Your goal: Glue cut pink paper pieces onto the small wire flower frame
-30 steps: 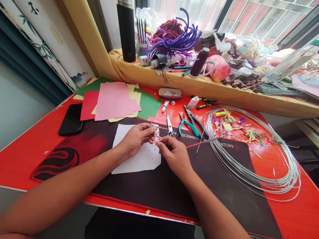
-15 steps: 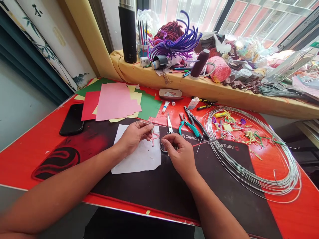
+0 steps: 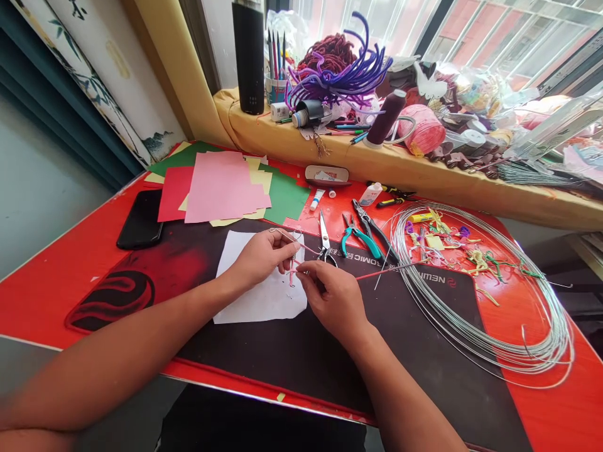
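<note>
My left hand [image 3: 260, 258] is shut on a thin bent wire [image 3: 285, 235], which runs out past its fingers and carries a small pink wrapped strand [image 3: 293, 271] hanging below them. My right hand [image 3: 328, 296] pinches at that pink strand with thumb and forefinger, though the fingers hide part of it. Under both hands lies a white paper sheet [image 3: 264, 298]. Just beyond my right hand are steel scissors [image 3: 325, 242] with dark handles, partly hidden. A thin red rod [image 3: 391, 270] extends from beside my right hand.
A black desk mat [image 3: 292, 370] covers the red table. Teal pliers [image 3: 360, 243], cutters, and a large silver wire coil [image 3: 475, 307] with coloured scraps lie right. Coloured paper sheets [image 3: 221, 188] and a black phone [image 3: 140, 220] lie behind and left. A cluttered windowsill runs along the back.
My right hand has returned from beside the scissors to the pink strand and pinches it. My left hand stays on the wire. The whole view has shifted slightly.
</note>
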### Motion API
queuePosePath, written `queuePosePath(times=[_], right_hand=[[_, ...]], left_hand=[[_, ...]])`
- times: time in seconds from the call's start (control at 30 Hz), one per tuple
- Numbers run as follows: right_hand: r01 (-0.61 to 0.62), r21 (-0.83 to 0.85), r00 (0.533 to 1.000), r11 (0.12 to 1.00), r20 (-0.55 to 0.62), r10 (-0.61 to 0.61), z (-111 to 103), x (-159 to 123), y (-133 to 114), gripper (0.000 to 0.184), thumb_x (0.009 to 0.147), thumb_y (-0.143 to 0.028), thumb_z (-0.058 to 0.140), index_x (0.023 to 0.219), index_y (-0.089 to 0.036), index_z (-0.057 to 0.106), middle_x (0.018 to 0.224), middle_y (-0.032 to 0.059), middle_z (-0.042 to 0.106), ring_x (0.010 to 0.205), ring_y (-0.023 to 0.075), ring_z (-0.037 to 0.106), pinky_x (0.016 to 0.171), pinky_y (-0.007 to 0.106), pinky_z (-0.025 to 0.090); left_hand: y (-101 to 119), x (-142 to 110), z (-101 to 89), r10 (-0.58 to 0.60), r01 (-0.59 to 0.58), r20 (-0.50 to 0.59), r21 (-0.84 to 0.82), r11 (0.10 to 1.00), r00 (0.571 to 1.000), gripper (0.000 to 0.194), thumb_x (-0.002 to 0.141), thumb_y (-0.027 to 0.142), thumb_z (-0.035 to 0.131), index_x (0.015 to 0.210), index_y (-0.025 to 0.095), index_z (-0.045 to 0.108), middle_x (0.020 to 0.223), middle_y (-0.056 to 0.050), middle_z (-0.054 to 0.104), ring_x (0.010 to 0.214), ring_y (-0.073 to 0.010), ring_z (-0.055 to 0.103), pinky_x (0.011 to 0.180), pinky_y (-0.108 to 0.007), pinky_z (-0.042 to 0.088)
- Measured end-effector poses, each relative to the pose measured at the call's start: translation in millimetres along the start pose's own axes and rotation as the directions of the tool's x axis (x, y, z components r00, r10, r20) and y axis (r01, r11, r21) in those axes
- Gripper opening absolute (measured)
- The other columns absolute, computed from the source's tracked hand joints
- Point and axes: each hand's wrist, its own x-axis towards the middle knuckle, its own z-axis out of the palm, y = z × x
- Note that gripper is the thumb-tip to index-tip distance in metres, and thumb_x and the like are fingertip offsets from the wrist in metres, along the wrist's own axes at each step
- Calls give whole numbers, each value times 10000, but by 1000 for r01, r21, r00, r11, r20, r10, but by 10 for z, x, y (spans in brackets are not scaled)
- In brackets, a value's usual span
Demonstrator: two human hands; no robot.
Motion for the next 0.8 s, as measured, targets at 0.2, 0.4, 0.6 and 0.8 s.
queuePosePath(times=[0.2,0.4,0.6,0.8], right_hand=[[51,-64,999,997,21,-50,21,-6,16,163,1088,-210,603,1079,-230,765,969,57,852,832,214,798,766,297,543],[59,-112,997,992,52,-53,26,-11,8,187,1100,-220,586,1068,-223,770,906,43,838,778,205,780,737,298,524],[62,-128,996,990,64,-54,31,-18,19,170,1095,-206,599,1076,-219,767,930,43,845,794,210,787,731,300,512],[44,-137,994,990,102,-30,33,-15,14,180,1100,-208,584,1090,-233,762,946,46,844,797,213,783,732,298,503]], left_hand=[[27,-12,26,-38,38,-3,18,999,999,131,898,258,746,866,159,667,570,15,648,480,-119,591,467,-218,503],[13,-13,25,-47,46,12,24,999,999,136,911,263,755,886,158,672,600,6,673,482,-119,602,475,-216,509],[29,-11,30,-51,50,22,31,998,998,118,918,241,737,872,158,668,579,8,677,468,-115,604,469,-205,503],[25,-16,34,-59,59,21,27,998,998,110,914,235,732,859,160,673,563,11,676,459,-117,613,458,-203,511]])
